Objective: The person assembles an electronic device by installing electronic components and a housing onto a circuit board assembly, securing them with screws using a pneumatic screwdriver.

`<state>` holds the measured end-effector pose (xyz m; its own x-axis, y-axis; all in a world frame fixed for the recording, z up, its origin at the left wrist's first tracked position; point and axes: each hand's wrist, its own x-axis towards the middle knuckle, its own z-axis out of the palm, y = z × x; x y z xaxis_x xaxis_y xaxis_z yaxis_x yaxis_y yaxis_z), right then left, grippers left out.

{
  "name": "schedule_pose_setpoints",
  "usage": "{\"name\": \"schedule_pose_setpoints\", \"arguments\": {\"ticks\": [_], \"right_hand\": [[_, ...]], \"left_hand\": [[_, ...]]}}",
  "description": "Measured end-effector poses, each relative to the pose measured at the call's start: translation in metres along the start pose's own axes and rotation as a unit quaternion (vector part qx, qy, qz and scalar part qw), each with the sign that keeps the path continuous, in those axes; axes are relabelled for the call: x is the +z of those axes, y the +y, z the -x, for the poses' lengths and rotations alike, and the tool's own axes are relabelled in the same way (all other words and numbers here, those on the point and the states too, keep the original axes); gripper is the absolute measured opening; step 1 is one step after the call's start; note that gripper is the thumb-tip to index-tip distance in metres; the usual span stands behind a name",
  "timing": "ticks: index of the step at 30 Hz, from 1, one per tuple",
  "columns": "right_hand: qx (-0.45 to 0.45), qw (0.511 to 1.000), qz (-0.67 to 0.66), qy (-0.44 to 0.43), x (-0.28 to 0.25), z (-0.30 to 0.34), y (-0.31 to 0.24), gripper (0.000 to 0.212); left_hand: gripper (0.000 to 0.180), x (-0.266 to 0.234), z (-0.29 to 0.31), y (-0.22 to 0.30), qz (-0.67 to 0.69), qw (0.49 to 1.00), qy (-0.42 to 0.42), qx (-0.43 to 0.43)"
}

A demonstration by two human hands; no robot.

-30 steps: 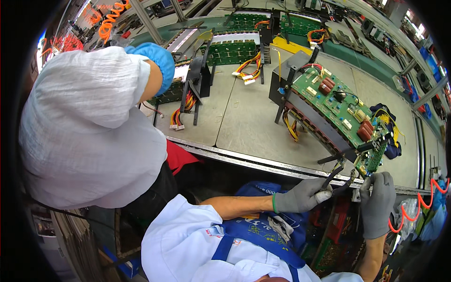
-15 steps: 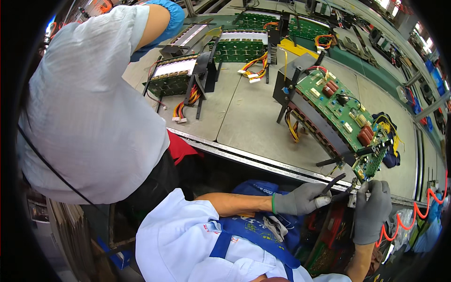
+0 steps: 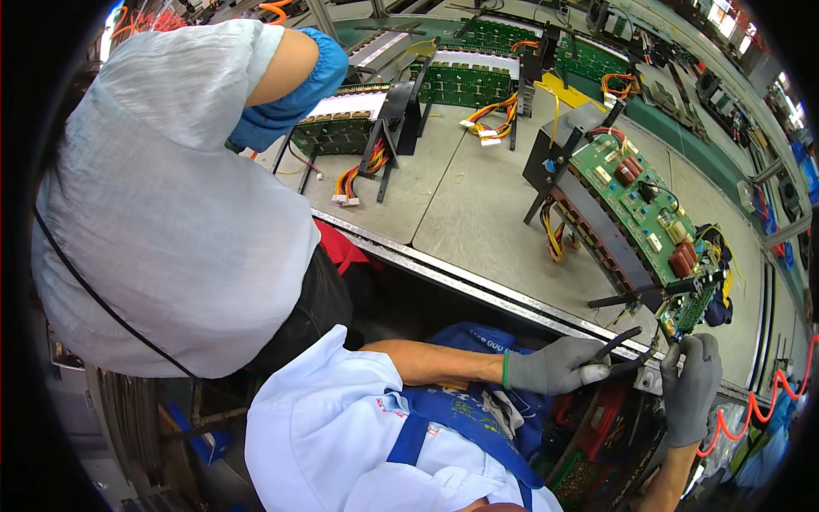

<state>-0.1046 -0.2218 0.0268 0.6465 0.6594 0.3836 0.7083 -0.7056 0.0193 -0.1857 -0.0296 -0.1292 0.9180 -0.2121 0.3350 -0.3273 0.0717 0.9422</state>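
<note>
My left hand [image 3: 559, 367], in a grey glove, is closed around dark-handled pliers [image 3: 616, 343], whose spread handles stick out past the fingers. To its right, my gloved right hand [image 3: 693, 384] has its fingers bent and pressed together at the near lower end of a green circuit board assembly [image 3: 636, 200]. Whatever the fingertips pinch is too small to make out. The assembly leans tilted on black brackets [image 3: 618, 299] at the table's front edge. It carries red-brown components, and a small upright green board [image 3: 695, 309] sits close to my right fingertips.
A co-worker in a pale blouse [image 3: 171, 205] with a blue sleeve cover [image 3: 294, 94] stands at the left. More board assemblies [image 3: 465, 84] with bundled wires [image 3: 499, 115] stand on the grey table [image 3: 469, 196]. A red coiled hose [image 3: 755, 405] hangs at the right.
The whole view has shifted, so the table and boards appear farther right. The co-worker's covered forearm has come lower over the left assembly. Both my hands keep nearly the same pose beside the board.
</note>
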Motion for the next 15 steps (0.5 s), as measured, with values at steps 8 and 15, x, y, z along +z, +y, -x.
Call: {"name": "schedule_pose_setpoints", "arguments": {"ticks": [8,15], "right_hand": [[0.167,0.964,-0.184,0.092,-0.003,0.025,-0.030,0.036],[0.251,0.709,-0.652,-0.096,-0.012,0.051,-0.037,0.061]], "left_hand": [[0.031,-0.008,-0.013,0.015,-0.097,0.994,0.013,0.044],[0.048,-0.003,-0.041,0.038,0.035,0.950,-0.306,0.042]]}}
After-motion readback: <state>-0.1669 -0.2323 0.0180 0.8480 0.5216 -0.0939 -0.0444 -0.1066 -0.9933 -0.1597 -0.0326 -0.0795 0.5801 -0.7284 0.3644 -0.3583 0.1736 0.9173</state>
